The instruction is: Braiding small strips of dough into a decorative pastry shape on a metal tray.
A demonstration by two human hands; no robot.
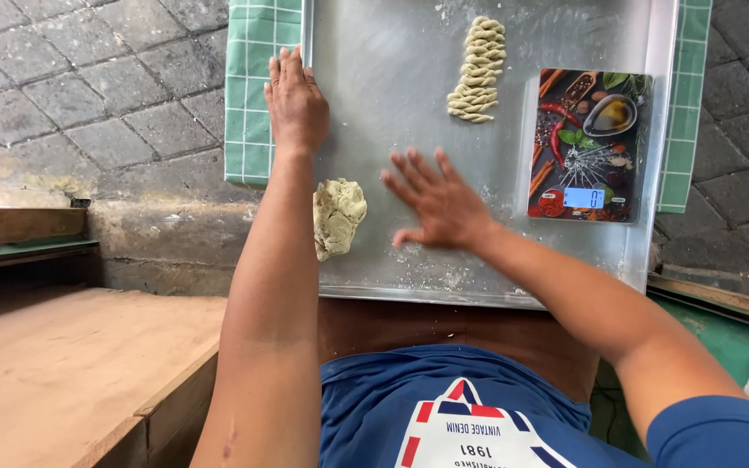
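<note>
Dough lump [337, 217]: near left on metal tray [392, 69].
Right hand [439, 201]: open, flat, empty.
Left hand [295, 106]: flat on tray edge, holding nothing.
Twisted dough pieces [478, 69]: far.

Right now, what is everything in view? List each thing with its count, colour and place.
flat metal tray: one, silver, centre, on the cloth
lump of raw dough: one, pale yellow, tray's near left part
row of twisted dough pieces: one row, pale yellow, tray's far middle
flat kitchen scale: one, dark with food pictures, tray's right side
checked cloth: one, green and white, under the tray
wooden platform: one, brown, lower left
stone paving: grey, around the cloth
left hand: flat on the tray's left edge
right hand: fingers spread, over the tray's middle
</note>
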